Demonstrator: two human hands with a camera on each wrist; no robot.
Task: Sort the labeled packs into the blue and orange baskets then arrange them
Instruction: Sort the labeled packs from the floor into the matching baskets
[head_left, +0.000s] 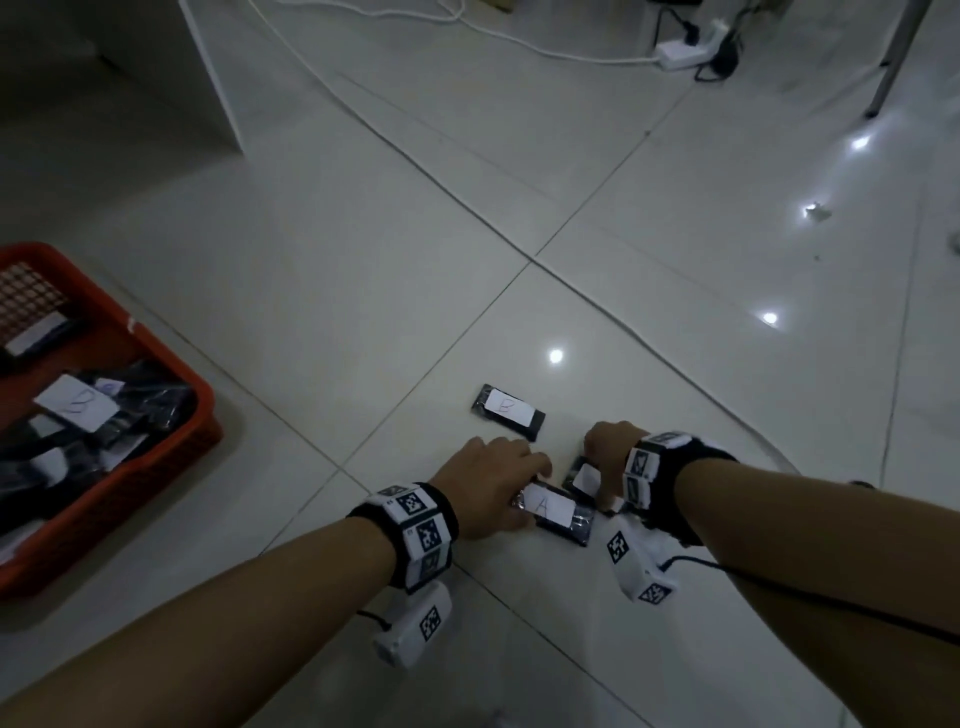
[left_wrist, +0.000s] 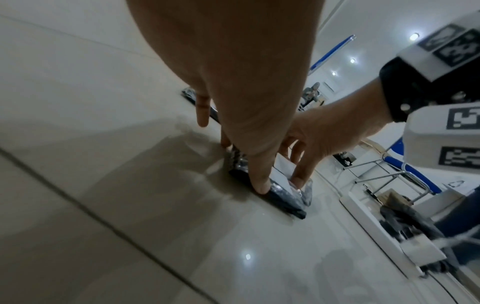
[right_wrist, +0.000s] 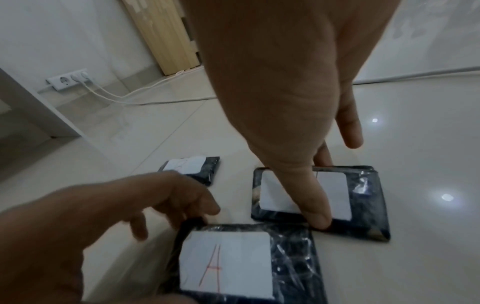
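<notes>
Three black wrapped packs with white labels lie on the tiled floor. My left hand (head_left: 498, 483) grips the pack marked A (head_left: 553, 512), thumb (left_wrist: 259, 185) on one edge and fingers on the other. My right hand (head_left: 605, 449) pinches the pack beside it (right_wrist: 335, 195) between thumb (right_wrist: 317, 218) and fingers; the thumb hides its letter. Just beyond both hands, the pack marked B (head_left: 506, 410) lies untouched. The orange basket (head_left: 171, 364) stands at the left with several packs inside, one showing a B label. No blue basket shows in the head view.
A white power strip (head_left: 685, 49) with cables trails across the floor at the back. A white cabinet (head_left: 208, 78) stands at the back left and a metal leg (head_left: 888, 67) at the back right. A small paper scrap (head_left: 815, 212) lies to the right.
</notes>
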